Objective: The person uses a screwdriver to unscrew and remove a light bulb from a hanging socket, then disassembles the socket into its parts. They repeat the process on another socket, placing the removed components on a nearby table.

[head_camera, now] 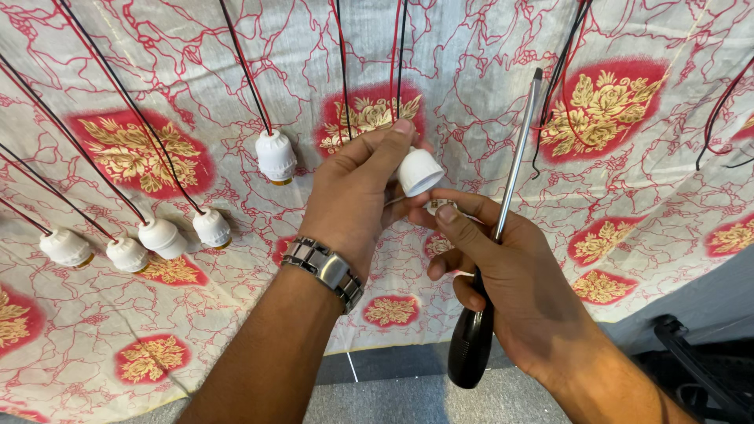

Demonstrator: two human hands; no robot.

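left hand (357, 192): closed around white lamp holder cap (419, 171)
right hand (510, 275): grip on screwdriver (503, 235), fingertips pinching small inner part (440, 206)
risk: small part probably slipping out, fingers busy with tool

Free cloth (644, 196) is seen at the right. The left is blocked by white lamp holders (162, 235) and wires (118, 110).

Five wired white lamp holders (162, 235) on a red-and-gold floral cloth (620, 212)
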